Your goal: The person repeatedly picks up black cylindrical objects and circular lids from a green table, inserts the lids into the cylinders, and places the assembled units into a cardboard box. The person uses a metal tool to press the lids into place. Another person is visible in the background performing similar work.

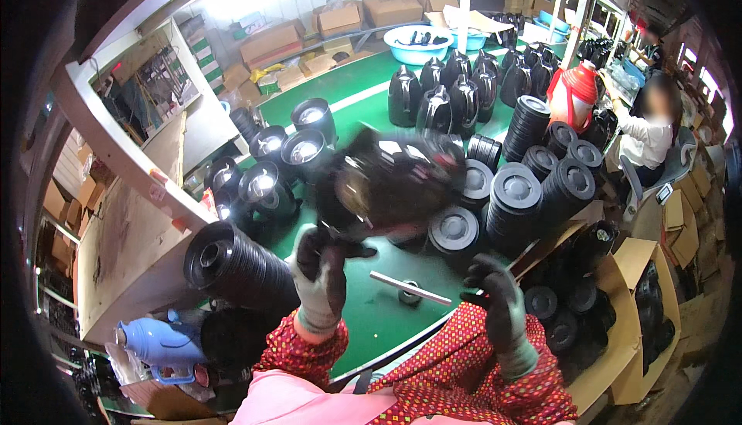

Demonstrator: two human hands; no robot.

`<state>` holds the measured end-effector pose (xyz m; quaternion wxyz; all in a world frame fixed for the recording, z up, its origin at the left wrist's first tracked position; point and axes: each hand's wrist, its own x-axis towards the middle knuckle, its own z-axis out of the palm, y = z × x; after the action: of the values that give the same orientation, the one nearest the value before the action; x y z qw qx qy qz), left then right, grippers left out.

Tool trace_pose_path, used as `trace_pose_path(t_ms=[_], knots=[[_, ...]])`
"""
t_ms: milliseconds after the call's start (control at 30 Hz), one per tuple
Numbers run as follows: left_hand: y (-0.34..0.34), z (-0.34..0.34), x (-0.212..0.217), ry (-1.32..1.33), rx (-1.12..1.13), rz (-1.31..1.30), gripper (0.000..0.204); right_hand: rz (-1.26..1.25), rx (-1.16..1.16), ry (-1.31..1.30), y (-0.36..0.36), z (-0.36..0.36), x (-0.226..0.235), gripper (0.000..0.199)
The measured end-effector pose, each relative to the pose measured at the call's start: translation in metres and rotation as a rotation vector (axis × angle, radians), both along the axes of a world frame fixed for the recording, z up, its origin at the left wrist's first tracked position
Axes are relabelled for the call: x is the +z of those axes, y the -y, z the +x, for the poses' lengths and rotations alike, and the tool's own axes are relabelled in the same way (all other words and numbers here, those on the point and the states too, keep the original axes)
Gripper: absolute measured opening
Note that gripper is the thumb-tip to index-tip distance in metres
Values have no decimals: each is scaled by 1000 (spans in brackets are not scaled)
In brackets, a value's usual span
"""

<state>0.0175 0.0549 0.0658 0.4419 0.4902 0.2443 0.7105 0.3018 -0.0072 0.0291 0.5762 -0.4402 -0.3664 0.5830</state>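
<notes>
Grip of the left hand (318, 270) is at the blurred jug's (390, 185) near-left edge above the tabletop (359, 313), grasp impossible to tell, while the right hand (498, 294) is empty, loosely curled; supporting both sides should keep it clear of the rod (410, 288).

The near green worktop (367, 321) offers room, crossed by a silver rod (410, 288). A blurred black vessel (386, 185) blocks ahead, disc stacks (513, 205) right.

Seemingly no readable text or numbers.
</notes>
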Motion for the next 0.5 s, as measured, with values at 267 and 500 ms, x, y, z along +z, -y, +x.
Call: trace_pose_path(t_ms=[267,500], knots=[[-267,21,-28,0,332,-147,24,234,45,785,18,7,-97,36],[-373,31,-144,-180,300,-610,51,314,42,835,14,5,-100,33]])
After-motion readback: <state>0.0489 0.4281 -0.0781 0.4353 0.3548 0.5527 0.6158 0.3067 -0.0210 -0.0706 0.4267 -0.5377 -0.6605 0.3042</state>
